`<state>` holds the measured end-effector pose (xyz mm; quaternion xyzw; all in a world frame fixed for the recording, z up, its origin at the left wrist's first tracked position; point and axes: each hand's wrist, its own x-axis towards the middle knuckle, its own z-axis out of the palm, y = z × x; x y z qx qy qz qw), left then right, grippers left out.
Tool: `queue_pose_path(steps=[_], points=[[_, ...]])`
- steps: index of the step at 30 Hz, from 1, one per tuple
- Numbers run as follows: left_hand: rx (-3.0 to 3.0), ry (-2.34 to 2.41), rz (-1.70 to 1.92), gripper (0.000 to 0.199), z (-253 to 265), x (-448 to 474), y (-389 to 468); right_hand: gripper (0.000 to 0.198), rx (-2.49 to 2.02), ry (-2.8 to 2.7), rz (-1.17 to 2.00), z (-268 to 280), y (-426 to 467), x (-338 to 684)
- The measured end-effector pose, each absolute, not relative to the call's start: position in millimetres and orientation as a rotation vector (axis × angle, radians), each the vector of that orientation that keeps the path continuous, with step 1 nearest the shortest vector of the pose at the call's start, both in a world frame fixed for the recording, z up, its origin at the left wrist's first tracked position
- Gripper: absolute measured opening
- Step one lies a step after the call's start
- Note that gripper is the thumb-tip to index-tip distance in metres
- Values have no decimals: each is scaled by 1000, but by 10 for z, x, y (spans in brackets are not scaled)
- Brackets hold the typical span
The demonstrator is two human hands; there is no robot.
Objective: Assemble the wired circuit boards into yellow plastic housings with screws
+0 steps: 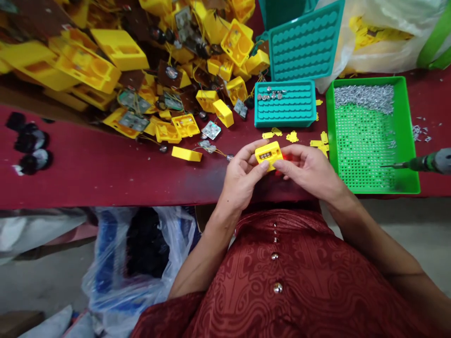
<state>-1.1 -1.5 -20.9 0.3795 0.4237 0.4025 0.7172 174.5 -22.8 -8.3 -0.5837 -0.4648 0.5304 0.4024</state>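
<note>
Between my two hands is a small yellow plastic housing (269, 152), held just above the front edge of the red-covered table. A slot in its upward face shows several small silvery pieces that look like button cells. My left hand (244, 171) grips its left side, thumb on the near edge. From the other side my right hand (306, 166) pinches it with thumb and fingers, and a red glow shows by those fingertips. Just beyond lie small flat yellow covers (276, 131). Behind them a teal ribbed tray (285, 117) carries several button cells (273, 95).
A green perforated tray (366, 155) with many small screws (364, 96) stands right, a screwdriver bit (394, 165) reaching over it. Yellow housings with wired circuit boards (134, 119) pile up at the back left. Below the table edge sits a plastic-lined blue crate (105, 263).
</note>
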Motion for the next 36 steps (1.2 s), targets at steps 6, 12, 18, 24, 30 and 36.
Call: queue_pose_path(steps=[6,12,18,24,30,36], points=[[654,959,782,50,-156,-57,-59,11,-1575,-1559,808,-21,-227,1857],[549,923,730,45,-129,-100,-62,9,-1597,-1764,754,-13,-192,1868],[488,882,664,42,-108,-214,-82,18,-1539,-1843,623,-12,-182,1774],[516,888,703,43,-130,-317,-61,10,-1457,-1932,770,98,-66,1777],[554,848,657,44,-144,-376,-58,14,-1435,-2084,763,128,-43,1776],[548,853,718,48,-186,-430,-4,13,-1433,-2043,519,17,-26,1716]])
